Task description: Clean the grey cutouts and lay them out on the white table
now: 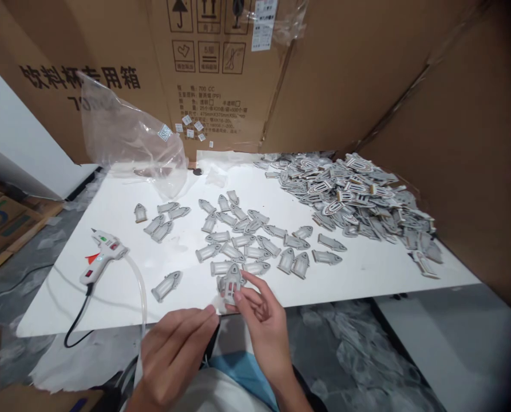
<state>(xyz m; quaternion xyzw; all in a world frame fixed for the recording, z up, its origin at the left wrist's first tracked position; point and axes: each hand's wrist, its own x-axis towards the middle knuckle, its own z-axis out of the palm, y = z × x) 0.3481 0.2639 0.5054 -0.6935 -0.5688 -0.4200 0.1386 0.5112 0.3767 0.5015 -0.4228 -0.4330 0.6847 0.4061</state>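
Currently, the right hand [266,320] holds one grey lantern-shaped piece [232,281] in a narrow pinch, the thumb on its face near the lower right edge and the fingers closed in behind and beside it. The piece is located over the near edge of the white table [118,309]. Its long axis runs nearly straight away from the person; the pointed, ringed end faces the far side and the flat base faces the person. Reddish patches show through its window slots. The left hand [175,349] is positioned just beside the base, fingers together and fingertips directed at the piece; whether it grips anything cannot be determined. Beyond the grip, a group of loose pieces [238,229] lies flat, axes at mixed angles. One separate piece [167,286] lies left of the grip, its pointed end directed away and to the right. Farther left, a glue gun [105,257] rests with its nozzle directed away and left; a translucent glue stick [141,286] extends from its rear toward the person. At far right, a heap of similar pieces [345,194] adjoins the cardboard [324,97]. A clear plastic bag [130,137] stands at far left.
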